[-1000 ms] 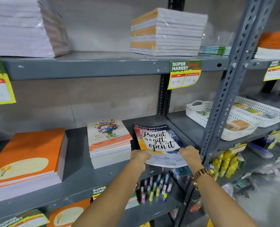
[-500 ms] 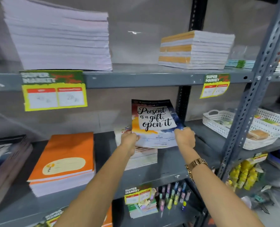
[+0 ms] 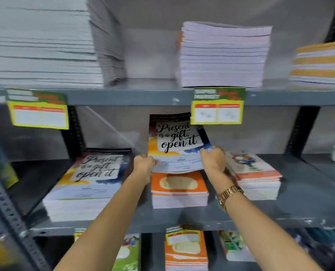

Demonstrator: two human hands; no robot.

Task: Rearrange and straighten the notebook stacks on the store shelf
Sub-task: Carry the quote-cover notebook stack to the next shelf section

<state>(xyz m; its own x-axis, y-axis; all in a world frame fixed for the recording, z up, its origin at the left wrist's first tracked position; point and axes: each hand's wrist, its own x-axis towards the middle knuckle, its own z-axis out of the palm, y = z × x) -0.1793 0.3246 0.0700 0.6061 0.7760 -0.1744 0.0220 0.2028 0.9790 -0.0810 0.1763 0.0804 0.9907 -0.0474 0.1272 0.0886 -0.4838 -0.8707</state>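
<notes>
Both my hands hold a "Present is a gift, open it" notebook [image 3: 175,141] tilted up in the air above the middle shelf [image 3: 182,218]. My left hand [image 3: 144,163] grips its lower left corner and my right hand [image 3: 212,160] its lower right corner. Directly below it lies an orange notebook stack [image 3: 179,189]. To the left lies a stack with the same "Present is a gift" cover [image 3: 86,184]. A flower-cover stack [image 3: 254,173] lies to the right.
The upper shelf [image 3: 143,95] carries tall white notebook stacks [image 3: 223,55] and an orange-striped stack [image 3: 321,63], with yellow price tags [image 3: 217,106] hanging from its edge. A grey upright post [image 3: 14,218] stands at the left. More notebooks lie on the lower shelf [image 3: 186,251].
My hands lifted the notebook off the right end of the shelf and carried it left, past the flower-cover stack, to above the orange stack. The view panned left.
</notes>
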